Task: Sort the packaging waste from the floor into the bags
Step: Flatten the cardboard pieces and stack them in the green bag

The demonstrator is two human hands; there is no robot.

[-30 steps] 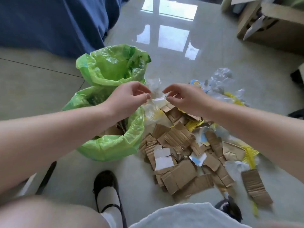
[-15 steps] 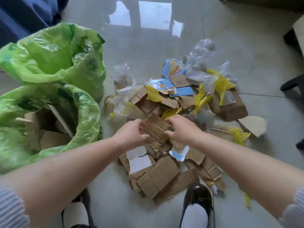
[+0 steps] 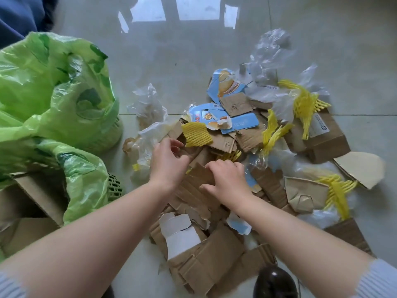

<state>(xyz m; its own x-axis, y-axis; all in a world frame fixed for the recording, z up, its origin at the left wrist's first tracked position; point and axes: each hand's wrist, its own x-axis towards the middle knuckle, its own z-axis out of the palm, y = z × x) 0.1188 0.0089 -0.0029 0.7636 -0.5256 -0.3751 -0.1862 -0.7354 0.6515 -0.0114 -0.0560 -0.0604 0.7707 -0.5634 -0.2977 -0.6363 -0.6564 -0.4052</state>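
Both hands are reaching down into the middle of a heap of packaging waste that is lying on the glossy tiled floor (image 3: 193,61). The left hand (image 3: 169,162) is curling its fingers over a brown cardboard scrap at the upper left edge of the heap, thumb and fingertips closing on the scrap's edge. The right hand (image 3: 227,179) is lying just beside it, knuckles up, its fingers bending down onto a torn corrugated cardboard strip (image 3: 199,175); the thumb is tucking under the strip's near side, so it appears to be gripping it. That strip is sitting between the two hands, touching both, with its long axis running from lower left to upper right and its torn end pointing towards the left hand.

A yellow foam net (image 3: 195,134) is lying just beyond the left hand's fingertips, its ribs running roughly across the view. Blue printed carton pieces (image 3: 227,87) and crumpled clear plastic film (image 3: 270,52) are lying at the far side of the heap, well beyond both hands. More flattened cardboard is spreading towards the viewer, beneath the forearms, including a white-faced carton piece (image 3: 180,231).

To the left of the heap, two green bags are standing open: the near bag (image 3: 83,186) is holding cardboard pieces, and the far bag (image 3: 53,82) is standing behind it. A black shoe (image 3: 275,282) is showing at the lower edge.
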